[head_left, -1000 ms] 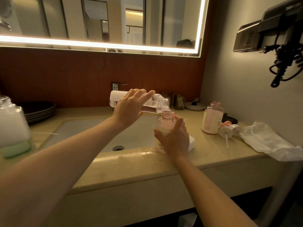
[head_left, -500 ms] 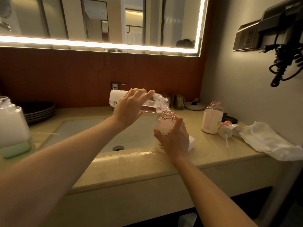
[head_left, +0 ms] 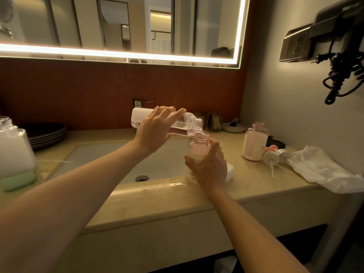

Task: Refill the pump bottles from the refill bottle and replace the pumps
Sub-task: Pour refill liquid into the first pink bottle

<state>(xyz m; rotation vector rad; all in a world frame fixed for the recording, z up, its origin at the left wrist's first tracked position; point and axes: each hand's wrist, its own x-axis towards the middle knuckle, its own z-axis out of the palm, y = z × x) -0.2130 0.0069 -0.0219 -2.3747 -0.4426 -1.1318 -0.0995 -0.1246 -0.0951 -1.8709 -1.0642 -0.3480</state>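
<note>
While our left hand [head_left: 155, 131] grips the refill bottle [head_left: 137, 120], fingers curled over its body, the bottle lies tipped nearly level. Its open mouth sits just above the neck of the pump bottle [head_left: 198, 152], and a thin stream shows between them. Our right hand [head_left: 208, 166] wraps round the pump bottle, which stands upright on the countertop [head_left: 256, 184] at the sink's [head_left: 94, 160] front right corner. Second pump bottle [head_left: 255, 143], uncapped, stands further right. Two pumps [head_left: 272, 154] lie beside it, next to a crumpled plastic bag [head_left: 323, 170]. Stacked dark plates [head_left: 47, 133] are at far left.
</note>
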